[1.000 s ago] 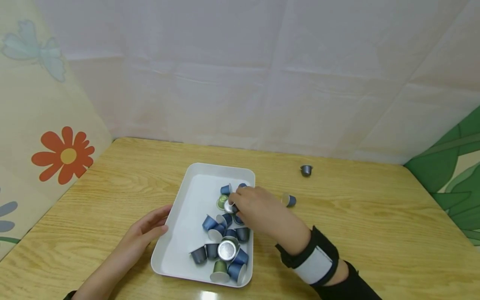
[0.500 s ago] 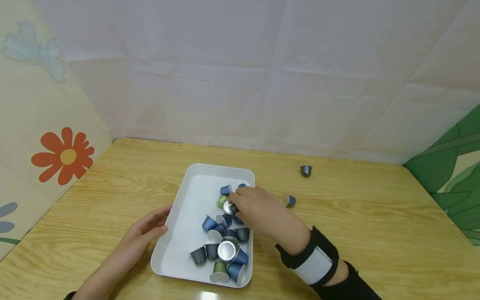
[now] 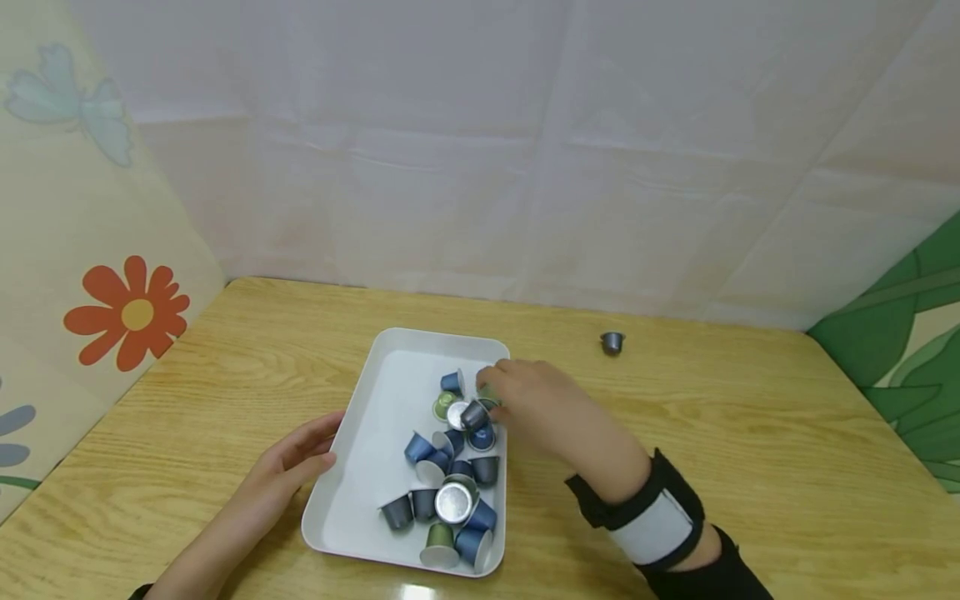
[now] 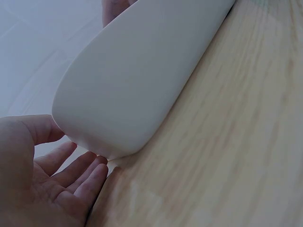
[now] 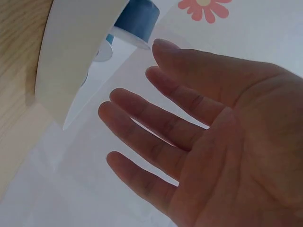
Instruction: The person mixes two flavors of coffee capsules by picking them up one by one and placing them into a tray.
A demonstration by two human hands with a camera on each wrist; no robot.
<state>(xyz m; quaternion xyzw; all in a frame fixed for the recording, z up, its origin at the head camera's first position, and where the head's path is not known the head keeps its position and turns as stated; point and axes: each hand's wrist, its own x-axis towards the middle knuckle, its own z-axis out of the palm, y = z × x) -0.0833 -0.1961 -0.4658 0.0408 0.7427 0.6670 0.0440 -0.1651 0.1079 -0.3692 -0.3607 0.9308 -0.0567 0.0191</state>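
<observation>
A white tray (image 3: 360,467) on the table bears several blue, dark grey and green coffee capsules, mostly along its right side. My left hand (image 3: 288,458) touches the tray's left edge with thumb and relaxed fingertips; the left wrist view shows these against the outer wall. Over the tray's right edge hovers my right hand (image 3: 543,408), its fingers apart and holding nothing in the right wrist view. Close to its fingertips are a dark grey capsule (image 3: 474,415), a green capsule (image 3: 487,393) partly covered by the fingers, and a blue capsule (image 3: 482,437).
One dark grey capsule (image 3: 612,342) lies on the wooden table (image 3: 750,433), behind and to the right of the tray. A white cloth (image 3: 525,167) hangs along the table's back edge. Printed panels with a flower (image 3: 137,313) and leaves stand at the sides.
My right hand has let go of the dark grey capsule, now lying in the tray, and shifted rightward. A capsule on the table is now hidden behind that hand. The left hand stays put.
</observation>
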